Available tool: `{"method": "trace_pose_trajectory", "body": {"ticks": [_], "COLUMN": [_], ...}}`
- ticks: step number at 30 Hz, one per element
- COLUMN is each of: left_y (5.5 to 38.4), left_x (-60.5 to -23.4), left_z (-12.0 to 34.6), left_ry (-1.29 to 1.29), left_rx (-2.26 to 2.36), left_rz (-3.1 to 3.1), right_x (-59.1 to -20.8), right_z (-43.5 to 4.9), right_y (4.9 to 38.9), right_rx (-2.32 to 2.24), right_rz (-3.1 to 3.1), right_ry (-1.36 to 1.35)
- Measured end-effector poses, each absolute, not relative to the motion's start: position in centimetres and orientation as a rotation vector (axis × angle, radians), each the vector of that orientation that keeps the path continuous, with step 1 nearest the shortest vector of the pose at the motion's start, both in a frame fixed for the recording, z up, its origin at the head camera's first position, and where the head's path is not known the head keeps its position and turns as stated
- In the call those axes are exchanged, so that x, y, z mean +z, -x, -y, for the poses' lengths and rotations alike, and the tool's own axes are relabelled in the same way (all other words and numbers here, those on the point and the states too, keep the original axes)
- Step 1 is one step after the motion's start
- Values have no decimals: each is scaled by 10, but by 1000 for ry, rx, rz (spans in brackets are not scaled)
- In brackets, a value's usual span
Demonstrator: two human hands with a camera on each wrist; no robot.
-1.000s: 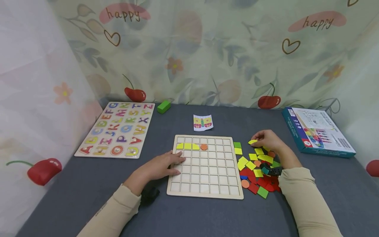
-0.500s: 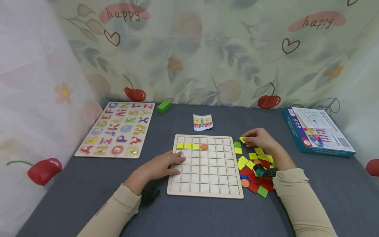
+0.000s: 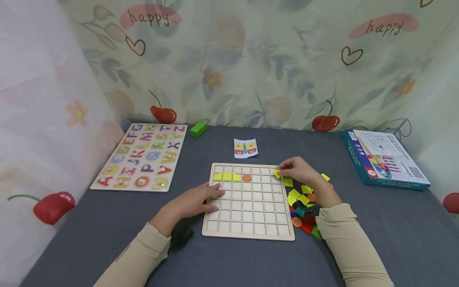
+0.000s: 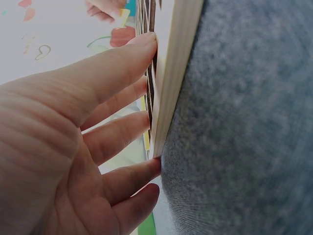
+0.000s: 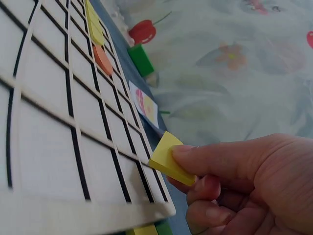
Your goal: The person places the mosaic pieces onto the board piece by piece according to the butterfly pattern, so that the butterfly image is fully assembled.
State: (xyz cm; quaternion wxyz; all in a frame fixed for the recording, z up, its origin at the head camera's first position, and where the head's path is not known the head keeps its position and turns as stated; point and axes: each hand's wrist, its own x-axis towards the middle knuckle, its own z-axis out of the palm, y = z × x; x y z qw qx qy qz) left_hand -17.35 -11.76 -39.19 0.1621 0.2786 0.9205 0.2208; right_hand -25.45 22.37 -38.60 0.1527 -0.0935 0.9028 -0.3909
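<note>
A wooden grid board (image 3: 248,238) lies flat on the dark cloth. My left hand (image 3: 195,200) rests on its left edge with extended fingers; in the left wrist view the thumb and fingertips touch the pale board edge (image 4: 172,73). My right hand (image 3: 300,170) pinches a small yellow tile (image 5: 165,151) between thumb and fingers, over the board's top right corner. Along one upper row sit several yellow tiles (image 3: 227,176) and, one cell apart, an orange disc (image 3: 247,177). Under the right wrist, loose tiles (image 3: 294,196) in yellow, red, green, orange and blue lie heaped, partly hidden.
A printed pattern card (image 3: 246,148) lies behind the board. To the left is an alphabet puzzle board (image 3: 140,159) with a green block (image 3: 198,129) beside it. A flat box (image 3: 391,159) lies at the right. Printed fabric hangs behind the table.
My right hand has moved left from above the tile heap to the board's upper right corner, carrying the yellow tile. The left hand has stayed on the board's edge.
</note>
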Motion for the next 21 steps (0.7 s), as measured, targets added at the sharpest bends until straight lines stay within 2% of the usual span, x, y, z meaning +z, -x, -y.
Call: {"method": "trace_pose_trajectory", "body": {"ticks": [21], "left_y": [173], "left_x": [-391], "left_z": [119], "left_ry": [-805], "left_rx": [635], "left_rz": [-2620], "right_x": [-396], "right_z": [-167], "right_y": [259], "right_rx": [-1339], "right_rz": [-2371], "right_ry": [334]}}
